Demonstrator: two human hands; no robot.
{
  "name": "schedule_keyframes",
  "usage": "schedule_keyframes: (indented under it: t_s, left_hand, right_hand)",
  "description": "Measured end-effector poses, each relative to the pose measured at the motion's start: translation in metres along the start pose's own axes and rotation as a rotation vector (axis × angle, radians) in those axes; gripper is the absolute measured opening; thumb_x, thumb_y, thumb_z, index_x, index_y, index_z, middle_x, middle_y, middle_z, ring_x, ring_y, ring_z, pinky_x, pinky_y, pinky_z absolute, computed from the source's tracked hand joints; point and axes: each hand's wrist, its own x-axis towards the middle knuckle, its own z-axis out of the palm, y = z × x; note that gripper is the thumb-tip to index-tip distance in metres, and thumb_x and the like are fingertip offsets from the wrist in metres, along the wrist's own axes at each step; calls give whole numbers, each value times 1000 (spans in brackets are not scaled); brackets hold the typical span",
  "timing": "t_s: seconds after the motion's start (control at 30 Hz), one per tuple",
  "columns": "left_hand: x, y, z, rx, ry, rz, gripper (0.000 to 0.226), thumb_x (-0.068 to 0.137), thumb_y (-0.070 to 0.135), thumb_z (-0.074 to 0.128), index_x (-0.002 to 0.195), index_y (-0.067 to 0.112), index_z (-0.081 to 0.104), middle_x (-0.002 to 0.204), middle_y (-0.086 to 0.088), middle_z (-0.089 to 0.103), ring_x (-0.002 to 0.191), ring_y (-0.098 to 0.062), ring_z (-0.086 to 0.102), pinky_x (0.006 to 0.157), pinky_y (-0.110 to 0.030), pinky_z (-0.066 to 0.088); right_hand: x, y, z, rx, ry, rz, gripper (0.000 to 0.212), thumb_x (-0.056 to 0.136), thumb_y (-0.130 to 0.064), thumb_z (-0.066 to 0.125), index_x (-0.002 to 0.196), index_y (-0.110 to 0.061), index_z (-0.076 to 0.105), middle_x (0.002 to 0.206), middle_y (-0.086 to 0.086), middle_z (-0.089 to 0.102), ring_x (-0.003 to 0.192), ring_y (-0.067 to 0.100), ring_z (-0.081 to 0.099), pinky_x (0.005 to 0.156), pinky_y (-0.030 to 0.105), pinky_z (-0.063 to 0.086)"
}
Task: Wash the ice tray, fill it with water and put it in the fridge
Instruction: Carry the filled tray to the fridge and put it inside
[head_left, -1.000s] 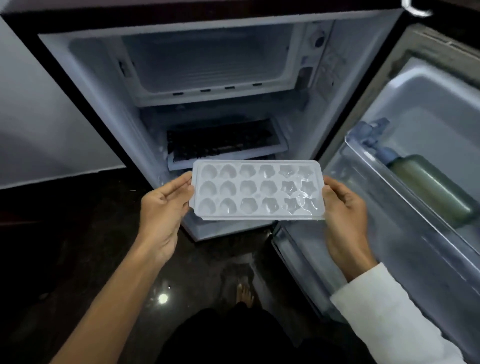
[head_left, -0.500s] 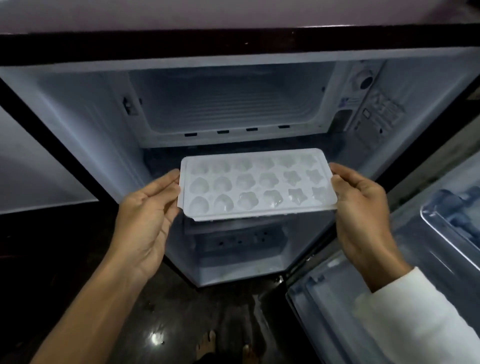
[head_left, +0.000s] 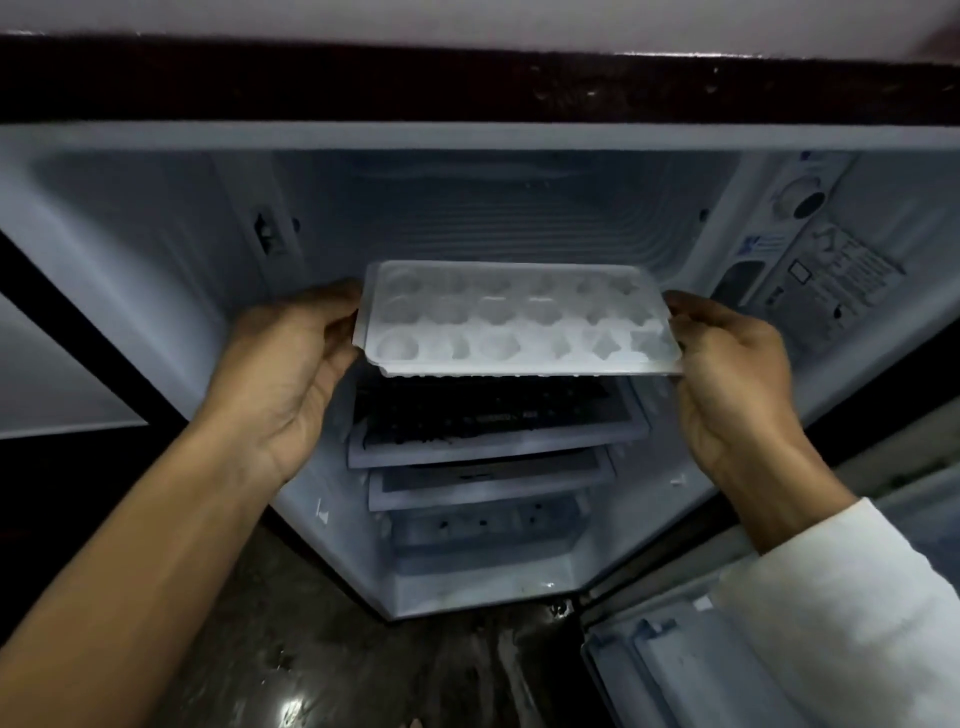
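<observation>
A dark, glossy floor (head_left: 322, 649) lies below an open fridge (head_left: 130, 270), whose pale interior fills most of the view. At the mouth of the fridge's top compartment a white ice tray (head_left: 519, 322) with moulded cups, some of them star-shaped, is held roughly level. The left hand (head_left: 291, 374) grips the tray's left end and the right hand (head_left: 737, 364), coming out of a white sleeve (head_left: 857, 623), pinches its right end. Whether the cups hold water cannot be told. Lower in the fridge, under the tray, sit stacked shelves (head_left: 493, 431). On the fridge's right inner wall are a control dial (head_left: 802, 200) and a printed label (head_left: 836, 280). The fridge door (head_left: 675, 670) stands open at the lower right.
</observation>
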Motion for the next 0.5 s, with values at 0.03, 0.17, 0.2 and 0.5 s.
schedule_keyframes:
  t_s: [0.03,0.17,0.2,0.5]
  left_hand:
    - [5,1,1,1,-7,3,19,98,-1,55,91,7,71,81,0,78,80,-9,75,72,-19,59]
    - [24,4,6,20,-1,-8,16,99,2,56,94,9,70,80,1,77,77,-8,74,67,-18,58]
    - [29,4,8,20,9,-8,15,99,3,57,95,10,69,81,1,76,76,-7,73,67,-18,58]
    - [61,4,27,146,-28,16,21,103,10,52,88,15,66,66,8,74,68,-7,71,58,-20,58]
  right_hand:
    - [2,-3,3,-1,-2,-8,32,96,5,46,115,-7,70,109,6,74,104,19,71,96,34,57]
    - [17,-11,15,5,19,-29,36,93,9,45,115,-5,69,108,8,73,104,20,70,96,34,57]
    - [23,-11,18,-2,26,-30,35,93,9,45,114,-6,70,109,8,72,103,21,70,96,35,57]
    - [58,-12,27,-135,49,-33,31,95,-3,52,115,-15,73,119,5,71,111,21,65,103,37,53]
